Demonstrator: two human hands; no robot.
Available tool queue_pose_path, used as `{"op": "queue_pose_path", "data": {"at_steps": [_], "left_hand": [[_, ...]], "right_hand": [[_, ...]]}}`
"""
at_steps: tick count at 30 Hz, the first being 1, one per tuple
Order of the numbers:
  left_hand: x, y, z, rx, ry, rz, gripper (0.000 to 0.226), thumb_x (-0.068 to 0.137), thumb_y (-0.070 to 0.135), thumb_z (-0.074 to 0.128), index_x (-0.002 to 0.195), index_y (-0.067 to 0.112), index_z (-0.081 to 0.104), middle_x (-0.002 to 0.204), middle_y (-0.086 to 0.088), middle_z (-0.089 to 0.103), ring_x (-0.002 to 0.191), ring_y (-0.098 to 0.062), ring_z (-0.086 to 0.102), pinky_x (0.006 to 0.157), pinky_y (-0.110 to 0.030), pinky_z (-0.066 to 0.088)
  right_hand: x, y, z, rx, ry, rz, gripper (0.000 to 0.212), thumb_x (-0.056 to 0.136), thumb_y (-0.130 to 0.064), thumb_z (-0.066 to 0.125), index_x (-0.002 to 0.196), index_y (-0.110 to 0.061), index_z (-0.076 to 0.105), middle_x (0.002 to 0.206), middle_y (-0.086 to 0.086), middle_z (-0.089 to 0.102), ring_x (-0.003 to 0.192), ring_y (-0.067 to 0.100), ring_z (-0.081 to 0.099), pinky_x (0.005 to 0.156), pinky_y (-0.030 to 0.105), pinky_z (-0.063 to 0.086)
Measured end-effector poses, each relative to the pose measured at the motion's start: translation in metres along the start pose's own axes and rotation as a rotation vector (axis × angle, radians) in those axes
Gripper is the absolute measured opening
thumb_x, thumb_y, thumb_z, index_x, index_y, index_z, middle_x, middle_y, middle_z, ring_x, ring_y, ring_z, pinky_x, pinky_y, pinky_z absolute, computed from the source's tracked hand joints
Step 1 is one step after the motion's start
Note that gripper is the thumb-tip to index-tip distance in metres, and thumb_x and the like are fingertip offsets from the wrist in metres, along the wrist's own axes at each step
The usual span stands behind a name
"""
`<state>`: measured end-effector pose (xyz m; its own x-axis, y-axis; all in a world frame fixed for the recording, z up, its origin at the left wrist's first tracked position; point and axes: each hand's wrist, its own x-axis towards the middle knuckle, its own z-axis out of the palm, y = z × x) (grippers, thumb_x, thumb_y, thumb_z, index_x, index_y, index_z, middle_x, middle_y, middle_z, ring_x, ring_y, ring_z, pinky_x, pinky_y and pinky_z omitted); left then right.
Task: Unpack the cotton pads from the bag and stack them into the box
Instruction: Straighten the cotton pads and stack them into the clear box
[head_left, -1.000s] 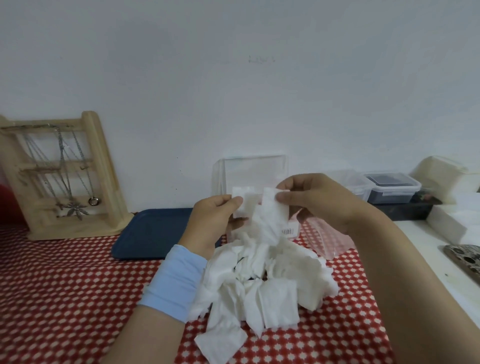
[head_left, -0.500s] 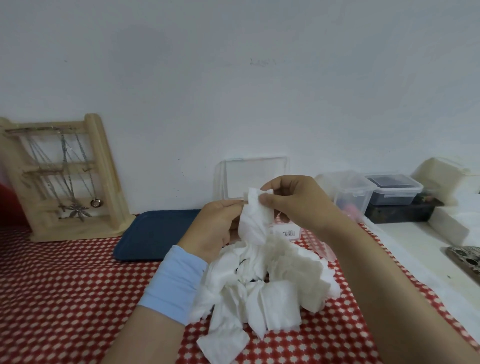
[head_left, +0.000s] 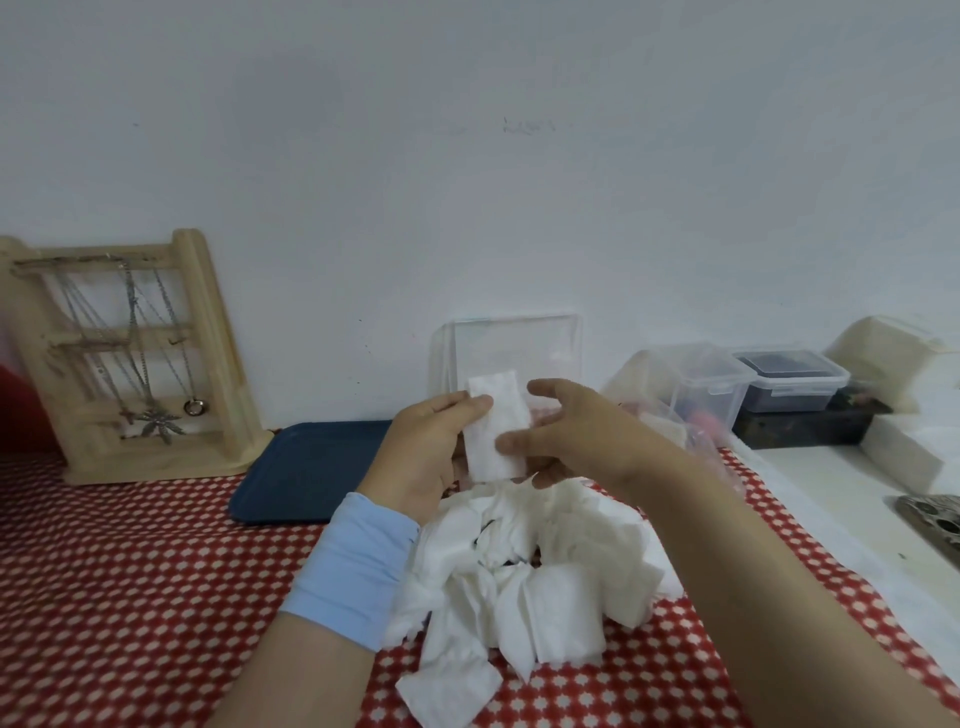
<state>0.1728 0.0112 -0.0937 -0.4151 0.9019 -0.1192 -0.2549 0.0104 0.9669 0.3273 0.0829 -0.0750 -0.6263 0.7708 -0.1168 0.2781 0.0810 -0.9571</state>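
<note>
Cotton pad (head_left: 500, 410) in left hand (head_left: 427, 453)

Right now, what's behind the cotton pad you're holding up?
A clear plastic box stands against the wall. The cotton pad, the left hand and the right hand hide its lower part, so its contents cannot be seen.

No readable text; faint wall scribble (head_left: 527, 126), possibly writing, too blurred.

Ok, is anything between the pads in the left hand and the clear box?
Nothing visible does. The pads in the left hand are held just in front of the clear box, whose lower part is hidden.
</note>
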Motion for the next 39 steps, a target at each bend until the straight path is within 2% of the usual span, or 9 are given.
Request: {"op": "queue_pose_path", "data": {"at_steps": [4, 6, 8, 13, 20, 24, 32, 36, 39], "left_hand": [[0.004, 0.002, -0.005, -0.112, 0.088, -0.007, 0.017, 0.096, 0.018, 0.065, 0.105, 0.006, 0.073, 0.099, -0.014, 0.079, 0.084, -0.025, 0.077, 0.067, -0.034, 0.063], [0.006, 0.002, -0.009, -0.171, 0.128, 0.000, 0.015, 0.096, 0.017, 0.066, 0.103, 0.006, 0.073, 0.097, -0.014, 0.079, 0.081, -0.022, 0.077, 0.064, -0.031, 0.061], [0.007, 0.000, -0.011, -0.158, 0.140, 0.023, 0.013, 0.095, 0.014, 0.068, 0.101, 0.004, 0.073, 0.097, -0.015, 0.079, 0.080, -0.021, 0.077, 0.064, -0.028, 0.061], [0.003, -0.005, -0.002, -0.081, 0.049, 0.021, 0.019, 0.095, 0.010, 0.068, 0.107, -0.003, 0.074, 0.103, -0.018, 0.078, 0.096, -0.031, 0.076, 0.080, -0.035, 0.064], [0.006, -0.010, 0.001, -0.047, 0.133, 0.069, 0.017, 0.098, 0.012, 0.065, 0.104, -0.001, 0.073, 0.097, -0.016, 0.078, 0.081, -0.024, 0.078, 0.073, -0.032, 0.064], [0.000, -0.010, 0.010, -0.009, 0.038, 0.060, 0.014, 0.096, 0.014, 0.068, 0.103, 0.004, 0.076, 0.097, -0.015, 0.079, 0.091, -0.027, 0.078, 0.089, -0.038, 0.059], [-0.003, -0.003, 0.007, -0.042, -0.050, 0.023, 0.019, 0.097, 0.006, 0.062, 0.108, -0.003, 0.074, 0.102, -0.021, 0.077, 0.095, -0.029, 0.077, 0.076, -0.030, 0.064], [-0.004, -0.002, 0.007, -0.011, -0.063, 0.025, 0.020, 0.098, 0.007, 0.060, 0.106, -0.005, 0.074, 0.104, -0.026, 0.075, 0.095, -0.029, 0.077, 0.078, -0.032, 0.064], [-0.004, -0.001, 0.008, 0.001, -0.105, 0.001, 0.027, 0.101, 0.021, 0.058, 0.106, -0.001, 0.073, 0.103, -0.022, 0.077, 0.094, -0.030, 0.077, 0.083, -0.035, 0.063]], "right_hand": [[0.003, 0.002, -0.005, -0.075, 0.037, 0.040, 0.067, 0.080, -0.006, 0.083, 0.140, -0.005, 0.051, 0.091, 0.016, 0.077, 0.067, 0.021, 0.074, 0.062, 0.030, 0.059], [0.000, -0.001, -0.013, -0.162, 0.013, 0.006, 0.034, 0.084, -0.010, 0.080, 0.116, -0.006, 0.070, 0.087, 0.011, 0.077, 0.067, 0.017, 0.072, 0.062, 0.029, 0.057], [-0.002, -0.004, -0.019, -0.156, 0.029, -0.064, 0.014, 0.087, -0.012, 0.077, 0.099, -0.005, 0.075, 0.080, 0.007, 0.076, 0.067, 0.016, 0.069, 0.061, 0.028, 0.051], [-0.002, -0.008, -0.015, 0.002, 0.062, -0.208, 0.005, 0.089, -0.012, 0.074, 0.093, -0.008, 0.075, 0.076, 0.007, 0.073, 0.062, 0.016, 0.067, 0.056, 0.028, 0.044], [-0.005, -0.013, -0.015, 0.394, -0.076, -0.301, 0.011, 0.095, -0.007, 0.062, 0.095, -0.012, 0.071, 0.061, -0.004, 0.058, 0.050, 0.009, 0.052, 0.048, 0.021, 0.033], [0.003, -0.003, -0.006, 0.200, 0.069, -0.244, 0.008, 0.091, -0.007, 0.069, 0.095, -0.008, 0.075, 0.069, 0.008, 0.065, 0.052, 0.015, 0.053, 0.045, 0.022, 0.033], [0.004, -0.002, -0.009, -0.034, 0.212, -0.218, 0.007, 0.088, -0.006, 0.071, 0.094, -0.010, 0.074, 0.055, -0.003, 0.064, 0.042, 0.009, 0.052, 0.042, 0.018, 0.037], [0.007, 0.000, -0.009, -0.129, 0.239, -0.234, 0.009, 0.088, -0.009, 0.071, 0.094, -0.015, 0.070, 0.063, -0.005, 0.069, 0.045, 0.008, 0.057, 0.043, 0.014, 0.040], [0.013, 0.005, -0.009, -0.193, 0.281, -0.244, 0.015, 0.085, -0.015, 0.074, 0.096, -0.023, 0.068, 0.068, -0.007, 0.069, 0.049, 0.007, 0.061, 0.051, 0.023, 0.048]]}}
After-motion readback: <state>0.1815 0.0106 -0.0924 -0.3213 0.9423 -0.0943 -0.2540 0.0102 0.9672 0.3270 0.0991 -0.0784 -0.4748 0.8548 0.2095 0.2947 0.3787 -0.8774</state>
